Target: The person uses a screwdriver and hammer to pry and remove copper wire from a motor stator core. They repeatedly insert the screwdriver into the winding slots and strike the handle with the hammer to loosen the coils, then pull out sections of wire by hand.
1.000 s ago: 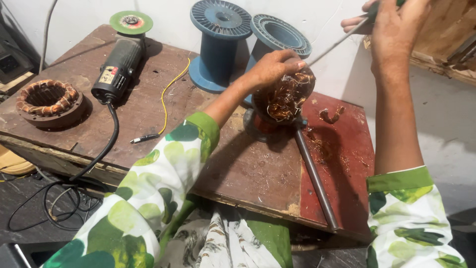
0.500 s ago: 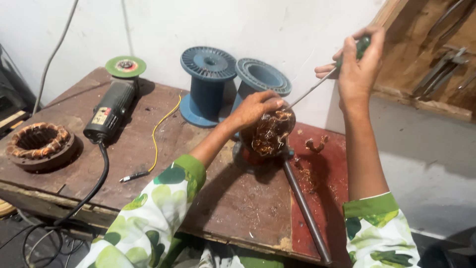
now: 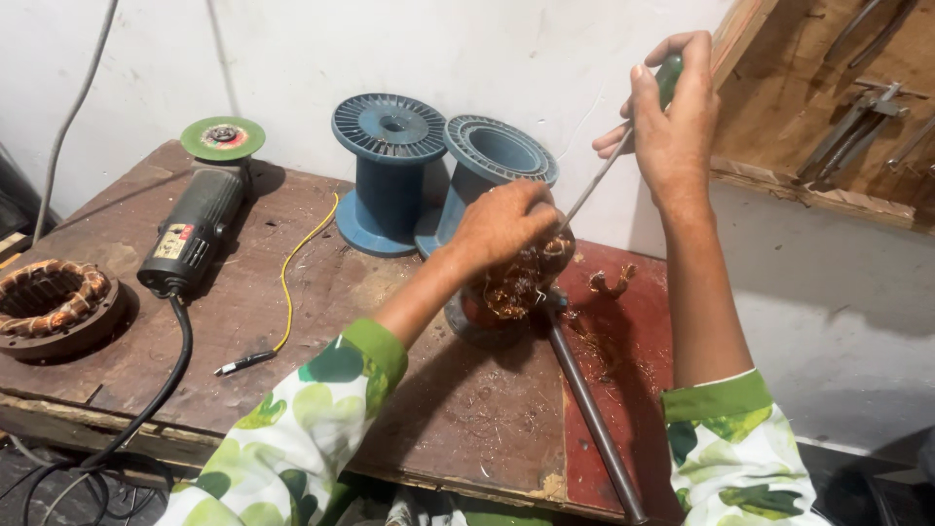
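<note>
My left hand point(image 3: 506, 222) grips the top of a round motor part wound with copper wire point(image 3: 516, 282), which stands on the wooden bench point(image 3: 292, 321). My right hand point(image 3: 672, 127) is raised above it, closed around the green handle of a long screwdriver point(image 3: 594, 185). The screwdriver's thin shaft slants down to the copper windings under my left hand. A dark metal rod point(image 3: 589, 414) runs from the wound part toward the bench's front edge. Loose copper scraps point(image 3: 614, 282) lie on the red part of the bench beside it.
Two blue empty spools point(image 3: 390, 170) point(image 3: 487, 166) stand at the back against the white wall. An angle grinder point(image 3: 195, 229) with a green disc lies at the left, its black cable trailing off the bench. Another copper-wound stator point(image 3: 54, 307) sits far left. A yellow wire point(image 3: 287, 282) crosses the bench. Tools hang on a wooden board point(image 3: 838, 117) at right.
My view has shifted so the bench sits more to the left. My right hand with the screwdriver has stayed raised; my left hand keeps its hold on the wound part.
</note>
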A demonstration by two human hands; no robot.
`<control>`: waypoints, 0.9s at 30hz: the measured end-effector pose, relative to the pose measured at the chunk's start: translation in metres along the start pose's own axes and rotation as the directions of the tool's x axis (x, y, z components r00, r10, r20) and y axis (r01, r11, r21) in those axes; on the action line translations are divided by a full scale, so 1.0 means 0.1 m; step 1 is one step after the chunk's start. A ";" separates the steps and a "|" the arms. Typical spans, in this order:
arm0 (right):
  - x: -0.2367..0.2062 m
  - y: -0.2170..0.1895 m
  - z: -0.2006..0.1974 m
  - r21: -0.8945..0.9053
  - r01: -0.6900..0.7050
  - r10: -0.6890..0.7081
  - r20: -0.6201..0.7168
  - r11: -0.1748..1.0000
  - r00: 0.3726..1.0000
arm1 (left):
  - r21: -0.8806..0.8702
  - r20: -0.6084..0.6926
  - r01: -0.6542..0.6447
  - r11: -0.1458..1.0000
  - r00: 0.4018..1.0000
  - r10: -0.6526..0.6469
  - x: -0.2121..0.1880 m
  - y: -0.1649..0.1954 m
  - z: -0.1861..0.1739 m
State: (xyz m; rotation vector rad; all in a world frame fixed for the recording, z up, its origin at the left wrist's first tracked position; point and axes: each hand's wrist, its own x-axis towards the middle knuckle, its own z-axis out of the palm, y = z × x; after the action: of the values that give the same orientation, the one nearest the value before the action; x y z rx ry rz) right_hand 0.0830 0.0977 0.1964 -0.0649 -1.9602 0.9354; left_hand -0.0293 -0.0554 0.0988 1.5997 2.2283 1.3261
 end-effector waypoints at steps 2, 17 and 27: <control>-0.04 0.03 -0.01 0.177 -0.012 0.007 0.032 0.984 0.999 | -0.003 -0.016 -0.031 1.000 0.999 0.031 -0.01 0.01 0.05; -0.13 0.33 0.00 0.352 0.052 0.001 -0.149 0.935 0.989 | -0.227 -0.102 0.062 0.972 0.991 -0.087 0.04 -0.41 0.10; 0.03 0.30 0.15 0.180 -0.136 0.141 -0.019 0.974 0.990 | -0.119 -0.119 0.088 0.989 0.988 -0.102 0.01 -0.21 0.11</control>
State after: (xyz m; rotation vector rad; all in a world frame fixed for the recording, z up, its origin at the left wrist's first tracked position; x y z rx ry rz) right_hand 0.0607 0.1119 0.1753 -0.1142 -1.8535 1.1910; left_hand -0.0391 -0.0493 0.0777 1.3909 2.2215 1.5348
